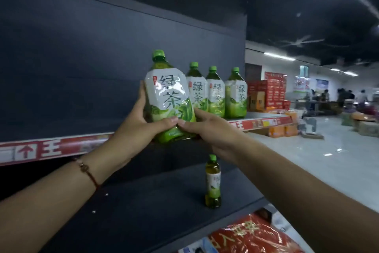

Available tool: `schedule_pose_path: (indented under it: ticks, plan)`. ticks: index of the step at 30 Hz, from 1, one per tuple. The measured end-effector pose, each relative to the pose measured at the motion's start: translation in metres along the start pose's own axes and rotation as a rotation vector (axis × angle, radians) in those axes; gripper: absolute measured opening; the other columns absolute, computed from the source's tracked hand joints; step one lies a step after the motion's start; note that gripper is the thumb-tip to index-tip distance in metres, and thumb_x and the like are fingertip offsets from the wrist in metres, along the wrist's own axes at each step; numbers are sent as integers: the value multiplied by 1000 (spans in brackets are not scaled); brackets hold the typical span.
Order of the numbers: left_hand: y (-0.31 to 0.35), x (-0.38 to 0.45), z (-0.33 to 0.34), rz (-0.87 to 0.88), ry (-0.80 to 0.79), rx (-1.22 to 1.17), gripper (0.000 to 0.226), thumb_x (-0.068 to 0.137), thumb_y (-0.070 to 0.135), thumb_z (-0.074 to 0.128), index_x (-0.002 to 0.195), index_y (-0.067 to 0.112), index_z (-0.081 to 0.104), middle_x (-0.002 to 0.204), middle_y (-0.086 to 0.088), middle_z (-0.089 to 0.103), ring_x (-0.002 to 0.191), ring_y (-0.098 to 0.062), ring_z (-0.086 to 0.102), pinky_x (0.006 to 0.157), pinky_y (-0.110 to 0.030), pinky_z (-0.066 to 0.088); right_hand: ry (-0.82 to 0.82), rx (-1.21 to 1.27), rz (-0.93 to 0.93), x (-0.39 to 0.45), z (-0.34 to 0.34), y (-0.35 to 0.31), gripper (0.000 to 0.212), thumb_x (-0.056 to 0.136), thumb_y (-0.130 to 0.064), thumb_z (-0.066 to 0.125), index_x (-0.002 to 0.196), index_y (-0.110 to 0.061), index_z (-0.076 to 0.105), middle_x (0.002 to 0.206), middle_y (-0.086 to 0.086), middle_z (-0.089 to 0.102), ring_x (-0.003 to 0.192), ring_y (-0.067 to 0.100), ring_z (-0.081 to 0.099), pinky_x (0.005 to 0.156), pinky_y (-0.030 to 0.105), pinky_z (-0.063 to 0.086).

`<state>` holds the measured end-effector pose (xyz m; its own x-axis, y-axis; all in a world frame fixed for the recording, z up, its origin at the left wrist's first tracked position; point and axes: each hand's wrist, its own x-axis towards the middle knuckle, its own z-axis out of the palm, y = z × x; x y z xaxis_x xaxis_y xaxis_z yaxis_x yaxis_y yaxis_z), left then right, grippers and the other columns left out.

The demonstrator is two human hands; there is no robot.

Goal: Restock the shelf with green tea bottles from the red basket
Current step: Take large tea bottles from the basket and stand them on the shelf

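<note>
A large green tea bottle [167, 92] with a green cap and a white label is held upright at the front edge of the upper shelf [55, 148]. My left hand [141, 121] grips its left side and lower front. My right hand [207, 129] grips its lower right side, and the two thumbs meet on the front. Three more large green tea bottles [215, 92] stand in a row on the same shelf, just to the right. The red basket is out of view.
A small green tea bottle [213, 183] stands alone on the lower dark shelf [153, 201]. Red packaged goods [252, 236] lie on the shelf below. Stacked red cartons [272, 90] and boxes sit past the shelf end, with people far off at the right.
</note>
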<state>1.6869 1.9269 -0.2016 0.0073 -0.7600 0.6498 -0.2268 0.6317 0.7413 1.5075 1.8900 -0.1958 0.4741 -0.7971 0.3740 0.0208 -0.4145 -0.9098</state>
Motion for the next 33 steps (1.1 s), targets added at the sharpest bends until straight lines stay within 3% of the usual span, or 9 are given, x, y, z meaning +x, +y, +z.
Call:
schedule_pose_path:
  ticks: [3, 7, 14, 19, 25, 27, 31, 33]
  plan:
    - [-6, 20, -32, 22, 32, 91, 110, 80, 15, 80, 149, 56, 4, 126, 29, 53, 108, 9, 60, 79, -9, 50, -40, -15, -52, 46, 20, 5, 36, 93, -10, 65, 128, -8, 59, 120, 9, 70, 114, 23, 66, 102, 34, 51]
    - [-20, 45, -62, -18, 67, 232, 115, 82, 13, 78, 154, 44, -6, 127, 25, 47, 100, 15, 53, 72, 0, 45, -32, -47, -94, 91, 39, 15, 31, 92, -8, 66, 123, -10, 61, 119, 8, 70, 111, 20, 66, 96, 29, 53]
    - [-50, 67, -83, -89, 32, 407, 122, 78, 27, 82, 152, 47, -13, 150, 17, 41, 128, -1, 45, 96, -16, 38, 47, -221, -117, 124, 50, 35, 40, 87, -15, 73, 125, -10, 62, 115, 4, 71, 106, 17, 67, 98, 35, 53]
    - [-54, 75, -85, -104, 23, 505, 119, 80, 31, 80, 153, 45, -13, 141, 22, 39, 124, 1, 40, 99, -23, 35, 115, -359, -124, 131, 53, 33, 40, 86, -21, 74, 124, -13, 63, 116, 2, 70, 106, 16, 64, 96, 32, 52]
    - [-55, 71, -82, -96, 89, 597, 106, 84, 29, 77, 155, 44, -1, 150, 13, 42, 125, -2, 37, 98, -28, 34, 216, -513, -119, 135, 64, 33, 47, 85, -31, 75, 126, -15, 58, 118, 1, 67, 105, 18, 62, 87, 33, 53]
    - [-51, 63, -79, -87, 105, 661, 100, 83, 34, 77, 154, 46, 8, 145, 15, 47, 126, -7, 45, 94, -29, 38, 200, -574, -134, 132, 64, 32, 45, 86, -28, 73, 126, -16, 58, 118, 2, 67, 107, 20, 62, 89, 33, 52]
    - [-42, 39, -63, -23, 208, 1079, 79, 87, 43, 69, 151, 35, 24, 139, 2, 54, 116, -23, 58, 79, -32, 44, 136, -790, -167, 101, 49, 33, 54, 90, -25, 68, 140, -18, 47, 135, 4, 57, 122, 23, 56, 93, 31, 47]
    - [-44, 25, -49, 138, 228, 1299, 73, 89, 43, 66, 151, 21, 34, 147, -5, 48, 126, -28, 52, 96, -42, 43, 125, -982, -228, 76, 33, 40, 62, 92, -32, 64, 147, -20, 40, 145, 4, 48, 130, 24, 49, 104, 37, 43]
